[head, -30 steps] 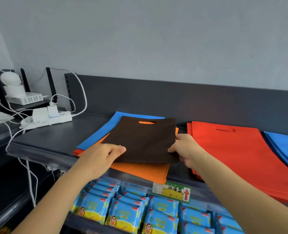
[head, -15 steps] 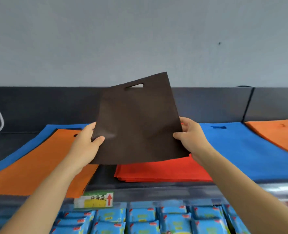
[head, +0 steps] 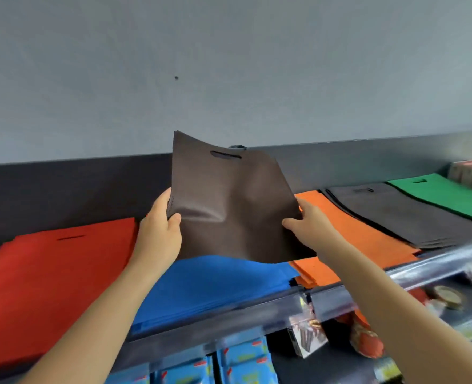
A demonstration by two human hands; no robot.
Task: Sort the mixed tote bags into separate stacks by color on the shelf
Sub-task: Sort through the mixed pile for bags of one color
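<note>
The brown tote bag (head: 229, 206) is held up in the middle of the frame, above the shelf (head: 229, 314) and touching none of the stacks. Its cut-out handle is toward the top and its cloth is buckled between the two grips.

The left grip (head: 160, 231) pinches the bag's left edge. The thumb (head: 175, 217) lies on the near face and the fingers curl behind the cloth. The right grip (head: 309, 225) pinches the lower right edge in the same way, thumb in front and fingers hidden behind. Both grips are narrow, closed on the one layer of bag, and neither touches anything else.

Flat stacks lie side by side along the shelf below:
- The red stack (head: 49, 273) is at the lower left.
- The blue stack (head: 215, 284) is under the held bag, at lower centre.
- The orange stack (head: 348, 225) is right of centre, partly behind the right grip.
- The dark brown stack (head: 395, 214) lies just beside the orange one, further right.
- The green stack (head: 445, 198) is at the far right.

The held bag's lower edge hangs over the blue stack and the near corner of the orange one. Blurred boxes (head: 470, 173) stand behind the green stack, at the right edge. Blue packets (head: 243, 358) fill the level beneath the shelf, at the bottom centre. A pale grey wall (head: 229, 65) takes up the upper half.
</note>
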